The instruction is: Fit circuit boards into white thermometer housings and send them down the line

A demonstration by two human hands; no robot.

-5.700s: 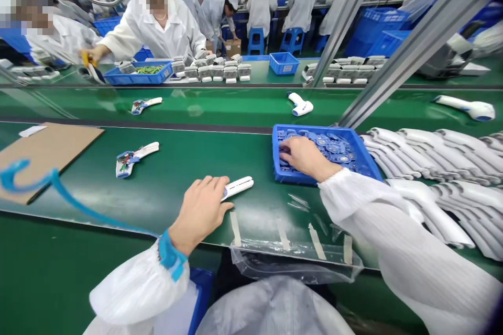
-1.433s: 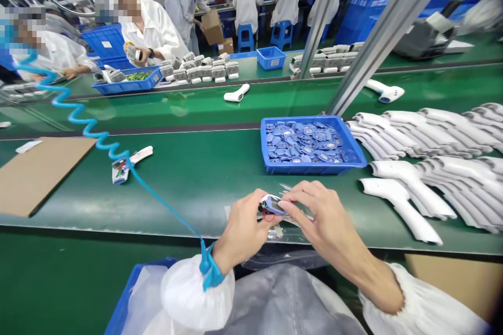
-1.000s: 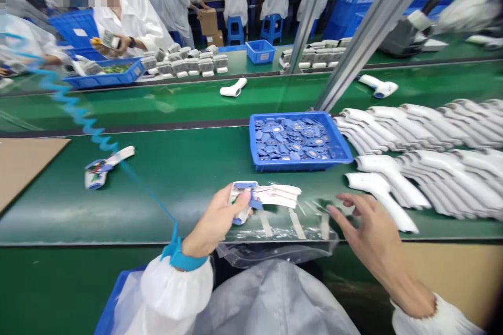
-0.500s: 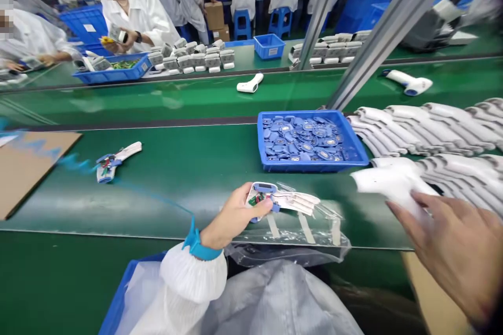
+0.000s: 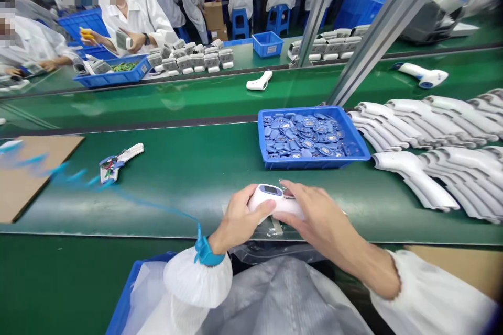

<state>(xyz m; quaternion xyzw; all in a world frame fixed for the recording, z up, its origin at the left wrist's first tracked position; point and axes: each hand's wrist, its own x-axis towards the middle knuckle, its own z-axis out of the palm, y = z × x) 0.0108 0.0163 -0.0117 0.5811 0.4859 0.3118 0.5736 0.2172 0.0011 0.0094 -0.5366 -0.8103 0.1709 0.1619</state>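
Both my hands meet over a white thermometer gun (image 5: 272, 203) near the front edge of the green belt (image 5: 188, 167). My left hand (image 5: 239, 220) grips its head end, thumb beside the small blue-rimmed display. My right hand (image 5: 318, 217) is closed over the white shell on the handle side, hiding most of it. A blue coiled wrist strap (image 5: 204, 253) sits on my left wrist, and its cord trails off to the left.
A blue tray (image 5: 310, 162) of small blue button parts lies just beyond my hands. Rows of white half shells (image 5: 424, 178) lie to the right. An open half-assembled unit (image 5: 113, 161) and a cardboard sheet (image 5: 27, 172) lie left. Other people in white coats work across the far belt.
My right hand picked a white shell from the right-hand pile and brought it onto the open unit held in my left hand. Both hands now close around the joined piece.
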